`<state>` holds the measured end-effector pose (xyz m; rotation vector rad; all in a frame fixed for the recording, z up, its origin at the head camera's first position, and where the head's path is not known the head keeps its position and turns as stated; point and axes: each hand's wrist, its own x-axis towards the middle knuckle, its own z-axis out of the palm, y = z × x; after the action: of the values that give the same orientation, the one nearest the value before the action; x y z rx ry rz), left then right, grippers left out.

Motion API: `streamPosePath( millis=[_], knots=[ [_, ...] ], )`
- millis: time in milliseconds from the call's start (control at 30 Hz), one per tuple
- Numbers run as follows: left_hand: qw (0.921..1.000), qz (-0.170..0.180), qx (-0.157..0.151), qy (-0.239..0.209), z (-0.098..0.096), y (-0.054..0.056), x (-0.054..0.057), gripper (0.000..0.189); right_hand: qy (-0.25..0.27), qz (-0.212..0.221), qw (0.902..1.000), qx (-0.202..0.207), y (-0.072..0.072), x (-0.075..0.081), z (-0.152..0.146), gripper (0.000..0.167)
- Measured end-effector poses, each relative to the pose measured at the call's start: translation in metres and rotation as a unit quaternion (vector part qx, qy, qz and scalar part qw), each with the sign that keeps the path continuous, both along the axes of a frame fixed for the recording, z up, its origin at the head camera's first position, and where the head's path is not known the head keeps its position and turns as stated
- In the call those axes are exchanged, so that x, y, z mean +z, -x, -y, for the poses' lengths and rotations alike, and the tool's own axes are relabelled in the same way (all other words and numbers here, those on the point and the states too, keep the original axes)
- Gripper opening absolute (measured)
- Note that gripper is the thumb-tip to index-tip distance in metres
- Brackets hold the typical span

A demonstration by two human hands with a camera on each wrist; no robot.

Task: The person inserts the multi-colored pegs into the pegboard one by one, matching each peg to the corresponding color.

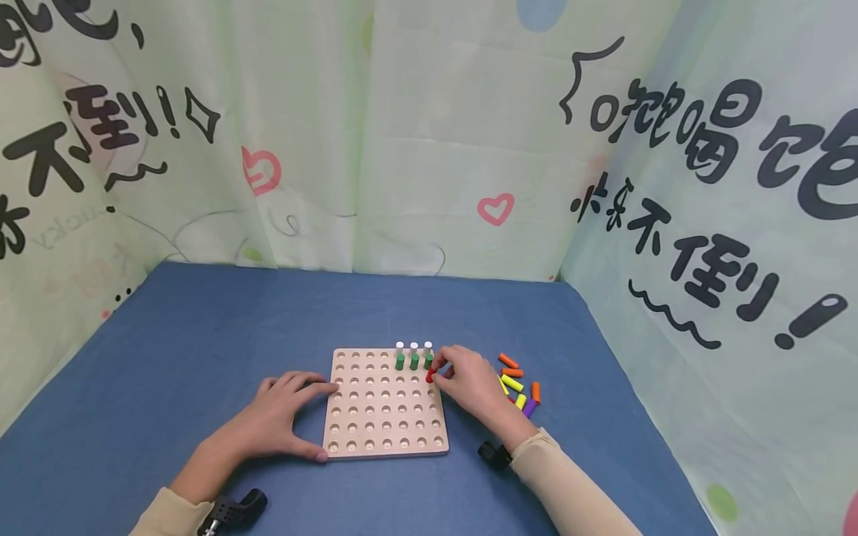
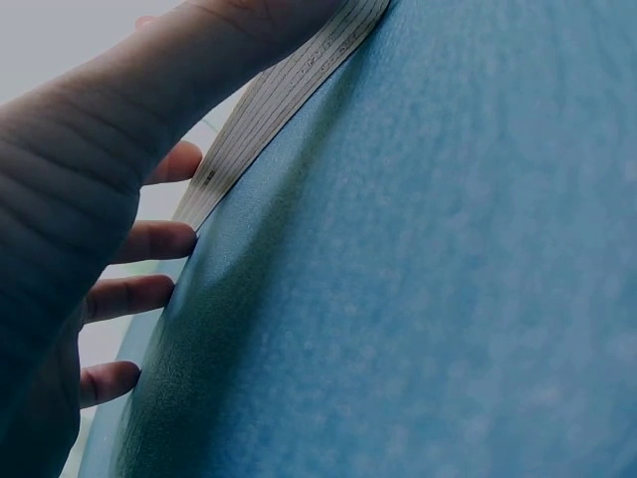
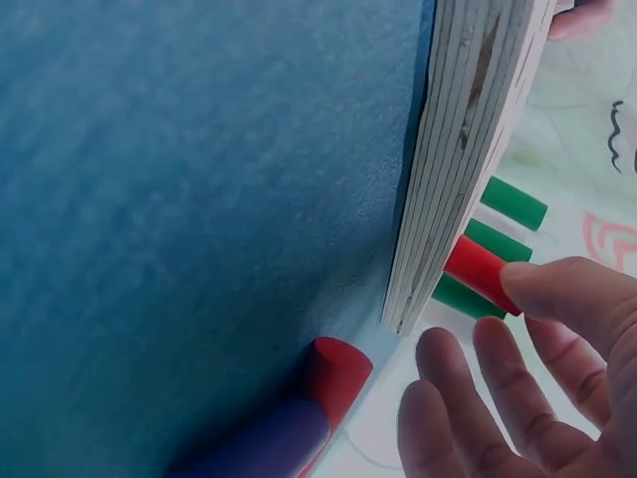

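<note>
A pale wooden peg board (image 1: 385, 400) with rows of round holes lies on the blue table. Three white pegs (image 1: 413, 348) stand along its back edge at the right, with three green pegs (image 1: 414, 362) in front of them. My right hand (image 1: 472, 380) pinches a red peg (image 3: 483, 271) between thumb and fingertip, its lower end at the board's right column, just in front of the green ones. My left hand (image 1: 276, 418) rests at the board's left side, forefinger at the edge and thumb at the near corner.
Loose orange pegs (image 1: 512, 372), yellow pegs (image 1: 512, 383) and a purple peg (image 1: 529, 407) lie right of the board, beside my right hand. Another red peg (image 3: 340, 373) touches the purple one in the right wrist view. Printed curtains (image 1: 429, 149) enclose the table's back and sides.
</note>
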<state>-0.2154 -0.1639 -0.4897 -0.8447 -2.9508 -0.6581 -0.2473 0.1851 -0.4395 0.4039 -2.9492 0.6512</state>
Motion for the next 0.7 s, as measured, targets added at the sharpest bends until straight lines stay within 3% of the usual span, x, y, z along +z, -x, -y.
streamPosePath(
  millis=[300, 700],
  knots=[
    [1.0, 0.002, 0.003, 0.0, 0.0, 0.001, 0.0, 0.106, -0.008, 0.036, 0.9992, -0.015, 0.0, -0.001, -0.004, 0.023],
    [1.0, 0.005, 0.003, 0.003, -0.001, 0.001, 0.0, 0.106, -0.037, 0.073, 0.9966, 0.002, -0.003, -0.002, -0.023, 0.017]
  ],
)
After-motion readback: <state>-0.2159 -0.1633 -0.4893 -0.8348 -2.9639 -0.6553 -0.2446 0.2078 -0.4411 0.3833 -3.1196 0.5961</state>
